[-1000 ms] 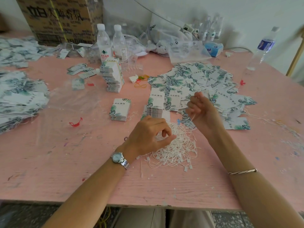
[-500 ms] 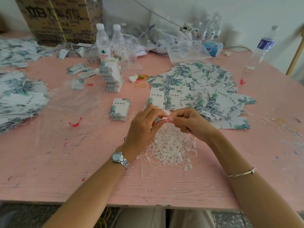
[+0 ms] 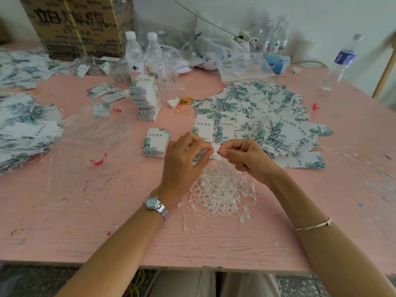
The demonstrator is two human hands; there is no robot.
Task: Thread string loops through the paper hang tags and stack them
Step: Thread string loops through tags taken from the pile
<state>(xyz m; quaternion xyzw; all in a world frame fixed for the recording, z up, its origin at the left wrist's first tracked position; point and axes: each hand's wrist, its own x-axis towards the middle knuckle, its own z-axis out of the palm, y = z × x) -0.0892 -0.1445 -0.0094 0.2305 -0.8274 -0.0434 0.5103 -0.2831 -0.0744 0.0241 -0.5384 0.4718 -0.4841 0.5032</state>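
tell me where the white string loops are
In the head view, the pile of white string loops lies centre on the pink table, just below the left hand and right hand, in front of the spread of hang tags.

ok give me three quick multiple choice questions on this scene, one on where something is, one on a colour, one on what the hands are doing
1. Where is the string pile?
A) on the floor
B) on the table, between the two wrists
C) in a drawer

2. What colour is the table?
A) green
B) pink
C) black

3. What are the left hand and right hand doing?
A) lying flat
B) gripping scissors
C) pinching a small white piece between them

Answers: 1 B, the strings lie on the table by the wrists; 2 B, the bare top is pink; 3 C, the curled fingers meet above the pile.
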